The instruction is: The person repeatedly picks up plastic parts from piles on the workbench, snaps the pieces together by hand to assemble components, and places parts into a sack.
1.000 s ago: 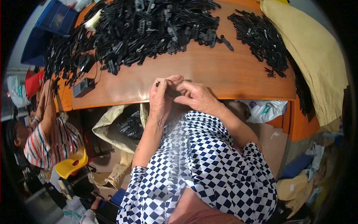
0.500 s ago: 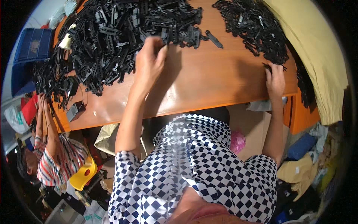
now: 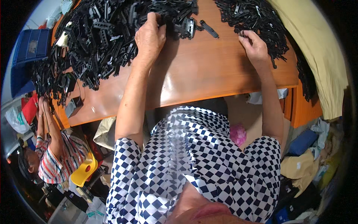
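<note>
A large heap of black plastic parts point(image 3: 100, 41) covers the far left and middle of the table. At its near edge is my left hand point(image 3: 150, 41), fingers curled and closed among the parts; the fingertips are turned away, and what they grip is hidden. My right hand point(image 3: 256, 48) is at the near left edge of a smaller heap of thin black parts point(image 3: 257, 18). Its thumb and forefinger pinch a small black plastic part point(image 3: 242, 34). Between the heaps, a single long black part point(image 3: 209, 29) lies on the orange-brown tabletop point(image 3: 209, 63).
A small dark box point(image 3: 74, 106) sits near the table's left front edge. Beyond it stand blue plastic crates point(image 3: 31, 46). A co-worker in a striped shirt point(image 3: 67, 156) handles parts at the left. Pale yellow cloth point(image 3: 317, 56) borders the right side.
My left hand has reached farther into the large heap. My right hand has moved left and away from me, along the smaller heap's edge. The view has shifted slightly.
</note>
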{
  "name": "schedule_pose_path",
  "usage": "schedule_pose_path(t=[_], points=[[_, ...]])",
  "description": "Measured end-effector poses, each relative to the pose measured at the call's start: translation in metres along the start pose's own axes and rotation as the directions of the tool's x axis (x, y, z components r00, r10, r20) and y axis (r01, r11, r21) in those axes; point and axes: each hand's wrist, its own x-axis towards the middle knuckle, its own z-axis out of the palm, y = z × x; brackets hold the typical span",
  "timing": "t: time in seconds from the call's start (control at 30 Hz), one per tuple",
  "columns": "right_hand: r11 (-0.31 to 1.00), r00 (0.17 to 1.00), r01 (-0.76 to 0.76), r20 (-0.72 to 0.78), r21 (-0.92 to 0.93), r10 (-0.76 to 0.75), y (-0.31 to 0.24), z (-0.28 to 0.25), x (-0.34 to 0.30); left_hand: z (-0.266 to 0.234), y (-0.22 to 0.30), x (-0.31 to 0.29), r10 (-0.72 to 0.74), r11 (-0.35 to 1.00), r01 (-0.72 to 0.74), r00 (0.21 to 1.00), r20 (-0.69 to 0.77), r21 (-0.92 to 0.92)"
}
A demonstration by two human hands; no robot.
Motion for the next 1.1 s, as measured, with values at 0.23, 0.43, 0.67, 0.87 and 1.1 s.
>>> schedule_pose_path(t=[0.23, 0.43, 0.67, 0.87, 1.1], points=[[0.423, 0.912, -0.404, 0.391, 0.811, 0.12, -0.083, 0.041, -0.002, -0.014, -0.011, -0.041, -0.271, 0.328, 0.348, 0.925, 0.266, -0.878], [0.393, 0.94, -0.305, 0.341, 0.868, -0.023, -0.153, 0.076, -0.015, -0.028, -0.013, -0.086, -0.226, 0.01, 0.362, 0.909, 0.35, -0.932], [0.481, 0.919, -0.314, 0.389, 0.818, -0.063, -0.173, 0.081, -0.012, -0.042, -0.013, -0.116, -0.251, 0.159, 0.358, 0.916, 0.313, -0.92], [0.271, 0.943, -0.296, 0.326, 0.916, -0.071, -0.193, 0.086, -0.011, -0.043, -0.018, -0.125, -0.316, 0.116, 0.287, 0.918, 0.239, -0.951], [0.271, 0.949, -0.299, 0.314, 0.915, -0.012, -0.216, 0.107, -0.025, -0.05, -0.008, -0.128, -0.394, 0.188, 0.253, 0.904, 0.163, -0.949]])
